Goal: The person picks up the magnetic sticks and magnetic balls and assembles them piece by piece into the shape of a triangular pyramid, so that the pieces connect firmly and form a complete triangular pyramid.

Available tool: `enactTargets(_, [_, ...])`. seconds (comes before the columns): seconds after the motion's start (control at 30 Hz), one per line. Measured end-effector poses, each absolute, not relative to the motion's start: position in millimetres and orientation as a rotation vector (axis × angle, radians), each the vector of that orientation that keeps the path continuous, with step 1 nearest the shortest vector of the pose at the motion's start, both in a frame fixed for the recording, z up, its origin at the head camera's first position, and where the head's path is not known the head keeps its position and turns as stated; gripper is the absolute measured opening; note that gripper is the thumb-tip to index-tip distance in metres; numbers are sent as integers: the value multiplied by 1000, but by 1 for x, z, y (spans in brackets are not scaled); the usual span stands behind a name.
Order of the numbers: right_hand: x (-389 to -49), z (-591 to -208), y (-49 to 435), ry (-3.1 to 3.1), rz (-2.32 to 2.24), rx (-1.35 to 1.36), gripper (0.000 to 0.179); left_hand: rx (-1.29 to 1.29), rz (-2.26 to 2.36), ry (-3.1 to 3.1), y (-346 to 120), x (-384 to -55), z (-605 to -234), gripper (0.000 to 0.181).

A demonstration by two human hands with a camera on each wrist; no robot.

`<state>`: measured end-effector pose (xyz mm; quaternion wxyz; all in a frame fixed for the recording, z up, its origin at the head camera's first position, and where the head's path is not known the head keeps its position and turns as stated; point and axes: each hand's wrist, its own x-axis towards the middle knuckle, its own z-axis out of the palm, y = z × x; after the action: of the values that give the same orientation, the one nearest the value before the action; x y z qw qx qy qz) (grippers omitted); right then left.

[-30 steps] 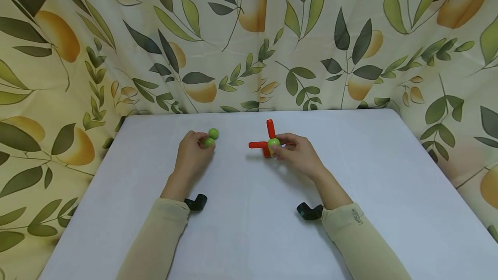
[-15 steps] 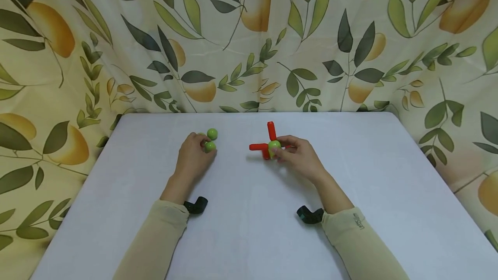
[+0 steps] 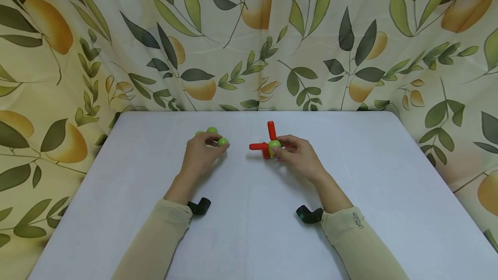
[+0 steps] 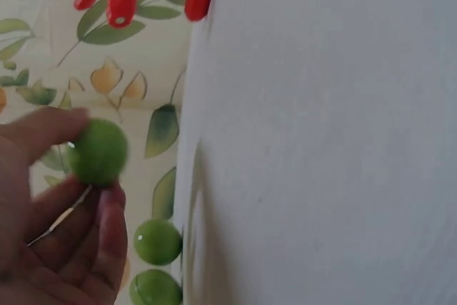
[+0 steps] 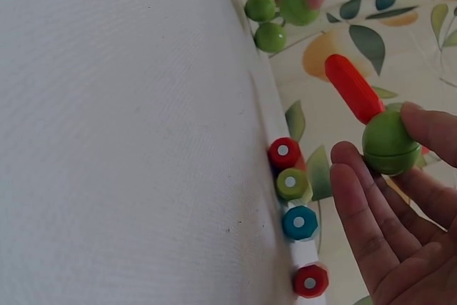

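In the head view my left hand [image 3: 200,154] pinches a green ball [image 3: 223,142] between thumb and fingers, held above the white table. Two other green balls, the nearer ball [image 4: 158,241] and the lower ball [image 4: 156,288] in the left wrist view, sit beside that hand. My right hand [image 3: 303,154] pinches another green ball [image 5: 391,144], which joins a red rod [image 5: 353,89]. Around that ball in the head view, one red rod [image 3: 271,130] points away and another red rod [image 3: 256,146] points left. The right fingers partly hide this piece.
The white table [image 3: 249,228] ends at a leafy patterned curtain [image 3: 256,55]. In the right wrist view, a red rod end [image 5: 283,151], a yellow-green one [image 5: 291,183], a blue one [image 5: 300,222] and another red one [image 5: 310,281] line up near the right hand.
My left hand has moved right with its green ball, away from the two other balls and toward the red-rod piece. My right hand has stayed almost still.
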<state>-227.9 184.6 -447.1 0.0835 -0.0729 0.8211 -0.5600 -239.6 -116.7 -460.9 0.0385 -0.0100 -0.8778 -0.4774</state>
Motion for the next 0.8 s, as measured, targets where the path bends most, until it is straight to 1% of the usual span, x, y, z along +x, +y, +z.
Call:
enactTargets(0.17, [-228,-447,185,2446,-1682,-212,41,58,-1968,-2559,-104,-239,-458,31])
enactTargets(0.27, [-229,-446,184,2441,-1685,-218,41,73,-2142,-2478,-99,-240,-460,30])
enactTargets(0.6, [-230,-450,184,2426,-1689,-227,41,56,-2528,-2232,-88,-240,-478,32])
enactTargets(0.8, [-231,-450,184,2432,-1662,-247,40,37,-2615,-2181,-91,-241,-487,34])
